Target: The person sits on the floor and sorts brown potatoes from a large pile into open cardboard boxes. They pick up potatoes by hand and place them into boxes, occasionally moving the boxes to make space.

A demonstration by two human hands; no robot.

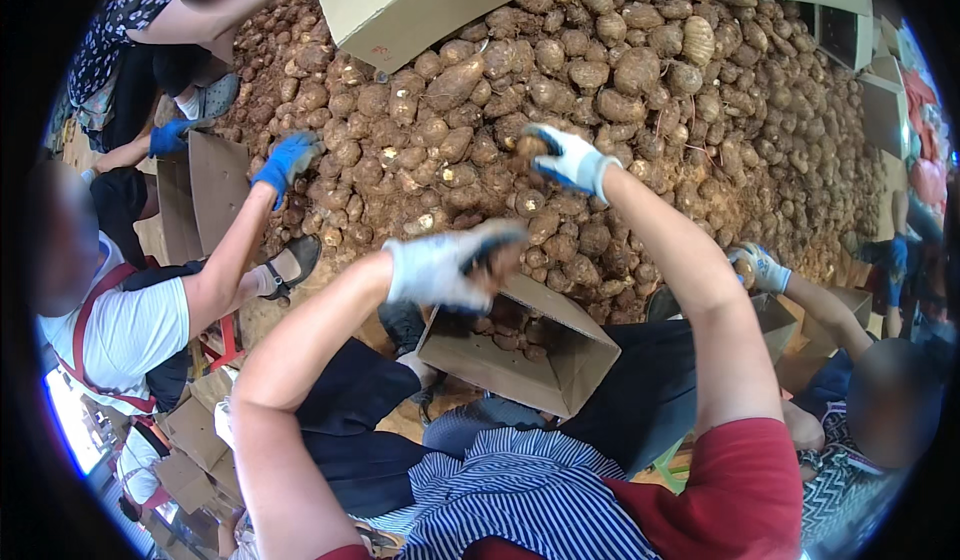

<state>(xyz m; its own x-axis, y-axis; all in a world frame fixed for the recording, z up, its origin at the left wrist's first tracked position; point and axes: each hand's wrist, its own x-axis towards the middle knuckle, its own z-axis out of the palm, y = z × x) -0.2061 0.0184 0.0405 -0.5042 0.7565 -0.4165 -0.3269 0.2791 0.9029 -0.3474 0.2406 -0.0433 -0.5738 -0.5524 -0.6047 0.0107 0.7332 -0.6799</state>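
A large heap of brown taro corms [592, 76] spreads over the floor before me. My right hand [574, 161], in a white glove with a blue palm, grips a corm [528, 153] just over the heap. My left hand [450, 264] wears the same kind of glove and is blurred. Its fingers curl around a brown corm [504, 264] above the left side of an open cardboard box [510, 378]. Several reddish-brown corms [514, 329] lie inside that box, between my knees. The left fingers partly hide its far left edge.
At the left, a co-worker's blue-gloved hand [286, 161] touches the heap beside another cardboard box [217, 185]. On the right, another person's gloved hand [759, 266] holds a corm. A large carton [427, 16] rests on the heap's far side.
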